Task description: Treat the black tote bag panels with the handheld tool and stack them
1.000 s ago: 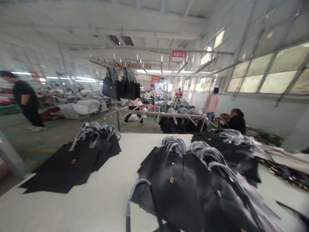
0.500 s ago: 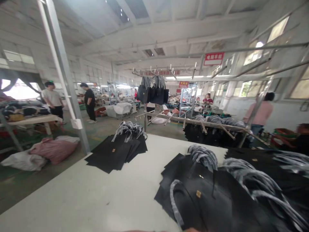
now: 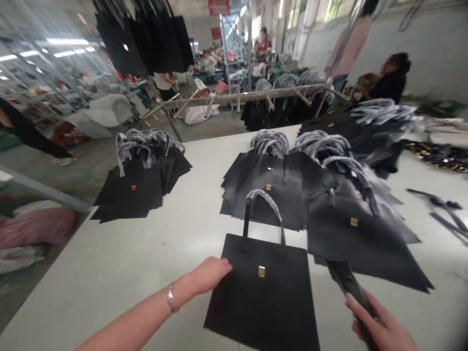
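Recording the hands: together or apart?

Apart. Left hand [image 3: 214, 274] pinching the black bag panel [image 3: 263, 307] by its left edge; right hand [image 3: 383, 324], to the panel's right, closed around a dark strip [image 3: 345, 279].

Panel position?

On the desk [image 3: 164, 278], between both hands. Beyond the panel: stacked panels [image 3: 256, 204]. Beyond it and leftward: another stack [image 3: 127, 200].

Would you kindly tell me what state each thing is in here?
Near black bag, lying flat, handle arched.
Left hand, at that bag's left edge.
Right hand, closed around a long dark item.
Left pile, fanned out.
Middle pile, fanned out, handles bunched.
Right pile, spread unevenly.
Far bags, hanging.
Worktable, partly covered.
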Tool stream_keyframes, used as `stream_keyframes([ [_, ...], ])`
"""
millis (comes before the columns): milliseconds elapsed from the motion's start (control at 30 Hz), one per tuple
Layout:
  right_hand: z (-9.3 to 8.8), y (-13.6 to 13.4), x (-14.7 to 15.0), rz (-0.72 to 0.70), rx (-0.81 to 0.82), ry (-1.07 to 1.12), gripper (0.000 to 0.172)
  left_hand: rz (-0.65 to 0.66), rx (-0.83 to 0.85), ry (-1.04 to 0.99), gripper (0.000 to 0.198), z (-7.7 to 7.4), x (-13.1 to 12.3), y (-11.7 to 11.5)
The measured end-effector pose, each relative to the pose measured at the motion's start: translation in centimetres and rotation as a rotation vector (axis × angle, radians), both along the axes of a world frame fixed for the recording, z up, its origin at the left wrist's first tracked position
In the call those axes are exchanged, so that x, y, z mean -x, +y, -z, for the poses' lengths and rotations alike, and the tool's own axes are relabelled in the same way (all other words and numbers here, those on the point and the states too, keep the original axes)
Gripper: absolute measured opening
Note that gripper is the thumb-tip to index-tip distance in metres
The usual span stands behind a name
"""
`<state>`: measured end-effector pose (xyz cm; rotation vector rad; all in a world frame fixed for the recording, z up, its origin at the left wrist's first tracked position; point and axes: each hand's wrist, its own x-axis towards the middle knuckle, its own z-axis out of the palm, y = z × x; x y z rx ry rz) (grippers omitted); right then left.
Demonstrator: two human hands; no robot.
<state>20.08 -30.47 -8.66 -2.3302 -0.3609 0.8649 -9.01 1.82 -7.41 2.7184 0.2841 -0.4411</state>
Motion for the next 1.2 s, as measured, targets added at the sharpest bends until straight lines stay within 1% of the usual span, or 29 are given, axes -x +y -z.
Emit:
stream_keyframes([
  [67, 0.1, 2.4, 0.9, -0.065, 0.007, 0.092, 0.061, 0.005, 0.032, -0.128, 0.028, 2.0, -1.4, -2.3],
  [100, 0.1, 3.6, 1.5, -0.101, 0.013, 0.120, 0.062, 0.022, 0.051, -0.200, 0.030, 3.0, -2.2, -3.5],
  [133, 0.1, 4.8, 2.2, -0.129, 0.021, 0.147, 0.063, 0.043, 0.063, -0.254, 0.035, 4.0, -3.0, -4.6],
  [200, 0.3, 6.6, 3.4, -0.179, 0.031, 0.201, 0.062, 0.072, 0.060, -0.297, 0.046, 6.0, -4.1, -6.5],
  [267, 0.5, 7.8, 4.3, -0.217, 0.024, 0.254, 0.059, 0.072, 0.048, -0.294, 0.047, 7.6, -4.6, -7.6],
  [333, 0.9, 8.5, 4.9, -0.240, 0.011, 0.284, 0.056, 0.061, 0.045, -0.302, 0.044, 8.5, -4.6, -8.0],
  [400, 1.2, 9.2, 5.0, -0.245, 0.013, 0.289, 0.055, 0.062, 0.053, -0.323, 0.041, 8.9, -4.4, -7.9],
  [533, 1.3, 10.4, 4.9, -0.244, 0.039, 0.276, 0.059, 0.059, 0.058, -0.345, 0.041, 9.0, -4.4, -7.6],
  [633, 1.2, 10.4, 4.7, -0.269, 0.035, 0.285, 0.060, 0.050, 0.044, -0.343, 0.041, 9.1, -4.6, -7.6],
  [767, 1.2, 9.9, 4.6, -0.288, 0.043, 0.328, 0.061, 0.093, 0.042, -0.347, 0.040, 9.0, -4.7, -7.6],
  [867, 1.2, 10.9, 4.5, -0.275, 0.059, 0.291, 0.063, 0.088, 0.034, -0.350, 0.040, 8.8, -4.7, -7.6],
  [933, 0.7, 12.0, 4.3, -0.254, 0.050, 0.212, 0.064, 0.081, 0.031, -0.355, 0.040, 8.9, -4.7, -7.6],
  [1033, -0.8, 13.0, 3.7, -0.174, 0.023, 0.026, 0.067, 0.091, 0.028, -0.375, 0.041, 9.2, -4.5, -7.7],
  [1067, -1.4, 13.1, 3.6, -0.162, 0.019, -0.005, 0.068, 0.099, 0.026, -0.389, 0.041, 9.4, -4.4, -7.8],
  [1133, -2.1, 13.1, 3.6, -0.196, 0.023, 0.037, 0.069, 0.121, 0.025, -0.417, 0.040, 9.8, -4.3, -7.9],
  [1200, -2.1, 13.3, 4.4, -0.290, 0.040, 0.157, 0.069, 0.138, 0.025, -0.437, 0.038, 10.0, -4.2, -7.9],
])
